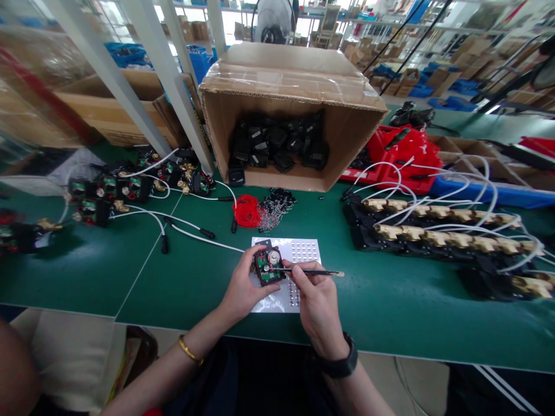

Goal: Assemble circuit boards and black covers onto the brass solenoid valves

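Observation:
My left hand (pixel 243 286) is closed round a small black housing (pixel 267 266) with a green circuit board and a round metal part inside, held just above the green table (pixel 390 294). My right hand (pixel 316 303) pinches a thin black tool (pixel 310 271), its tip resting on the board. Under both hands lies a white sheet (pixel 303 251) dotted with small round metal pieces.
An open cardboard box (pixel 286 86) on its side holds black housings. In front lie a red coil (pixel 246 211) and small black parts (pixel 273 205). Wired assemblies (pixel 117 190) sit at left; rows of brass-tipped units with white cables (pixel 433 228) at right. Red bags (pixel 403 156) behind.

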Available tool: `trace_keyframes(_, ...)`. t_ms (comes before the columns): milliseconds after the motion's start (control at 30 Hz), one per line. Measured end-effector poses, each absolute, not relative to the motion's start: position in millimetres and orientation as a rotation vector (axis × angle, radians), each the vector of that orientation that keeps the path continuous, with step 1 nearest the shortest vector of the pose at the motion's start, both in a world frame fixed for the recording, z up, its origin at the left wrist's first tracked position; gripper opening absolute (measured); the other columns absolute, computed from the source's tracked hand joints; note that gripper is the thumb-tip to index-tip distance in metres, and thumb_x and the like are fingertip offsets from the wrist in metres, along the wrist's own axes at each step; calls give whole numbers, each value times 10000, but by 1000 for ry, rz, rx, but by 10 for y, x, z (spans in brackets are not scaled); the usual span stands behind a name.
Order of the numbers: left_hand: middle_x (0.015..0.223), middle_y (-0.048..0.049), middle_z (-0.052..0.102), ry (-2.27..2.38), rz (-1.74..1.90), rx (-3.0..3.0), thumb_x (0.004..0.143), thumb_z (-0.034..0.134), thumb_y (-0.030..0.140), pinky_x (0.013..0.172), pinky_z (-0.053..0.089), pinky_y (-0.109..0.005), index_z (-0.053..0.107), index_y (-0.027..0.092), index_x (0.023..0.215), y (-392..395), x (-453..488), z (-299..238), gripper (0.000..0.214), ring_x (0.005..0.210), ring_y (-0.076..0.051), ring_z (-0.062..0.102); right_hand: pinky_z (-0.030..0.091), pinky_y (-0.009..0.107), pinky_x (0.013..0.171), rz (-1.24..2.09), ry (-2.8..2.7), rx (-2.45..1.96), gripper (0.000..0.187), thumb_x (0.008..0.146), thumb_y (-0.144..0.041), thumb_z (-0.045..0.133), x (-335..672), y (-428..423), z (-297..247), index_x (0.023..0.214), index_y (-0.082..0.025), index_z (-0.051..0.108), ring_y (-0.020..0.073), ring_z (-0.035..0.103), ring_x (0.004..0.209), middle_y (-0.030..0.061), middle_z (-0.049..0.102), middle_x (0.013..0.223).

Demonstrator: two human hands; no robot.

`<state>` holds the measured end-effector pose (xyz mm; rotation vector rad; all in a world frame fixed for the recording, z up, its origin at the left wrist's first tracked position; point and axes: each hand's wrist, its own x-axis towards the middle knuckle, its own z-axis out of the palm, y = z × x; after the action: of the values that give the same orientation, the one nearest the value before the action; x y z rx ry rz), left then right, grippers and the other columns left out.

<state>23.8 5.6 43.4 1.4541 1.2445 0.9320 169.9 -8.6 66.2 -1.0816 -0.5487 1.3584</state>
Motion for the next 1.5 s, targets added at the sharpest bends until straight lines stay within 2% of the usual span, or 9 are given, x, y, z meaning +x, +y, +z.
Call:
trace_keyframes(267,1269,-94,484,1240,1000,1422,600,776,212,1029,344,-451,381,221,1225,62,249,365,739,1185,-283,467,462,350,784,1427,-575,-1097,234,652,-303,757,1785,-10,711,718,-173,574,191,639,758,58,704,797)
trace_keyframes(933,1255,-105,484,1251,1026,1469,616,763,221,1016,362,-474,375,219,1243,66,250,350,737,1174,-287,472,447,349,777,1407,-645,-1134,204,679,-290,747,1773,12,684,740,-167,596,182,626,748,51,703,798)
trace_keyframes(1133,1368,-112,310,1284,1107,1655,615,773,277,1060,302,-485,411,235,1239,88,237,376,723,1270,-308,347,452,324,749,1375,-677,-1156,206,681,-296,743,1771,11,689,741,-169,591,180,632,749,47,702,791)
trace_keyframes(1267,1332,-142,366,1265,1196,1646,635,765,284,1046,316,-498,321,216,1291,82,252,313,795,1250,-301,381,456,319,740,1366,-696,-1167,204,685,-305,736,1780,52,687,737,-172,591,182,634,749,45,702,782)
trace_keyframes(1367,1282,-138,429,1126,1321,1714,680,734,226,1003,371,-497,304,231,1242,94,260,256,708,1211,-277,437,464,316,729,1360,-694,-1181,208,687,-309,733,1778,98,663,745,-173,587,184,637,750,45,700,787)
trace_keyframes(1500,1292,-122,419,1073,1313,2020,737,679,191,970,405,-476,397,242,1114,129,232,237,474,1212,-261,430,484,337,714,1285,-839,-1236,159,748,-308,675,1767,22,705,774,-180,585,200,637,759,51,687,800)
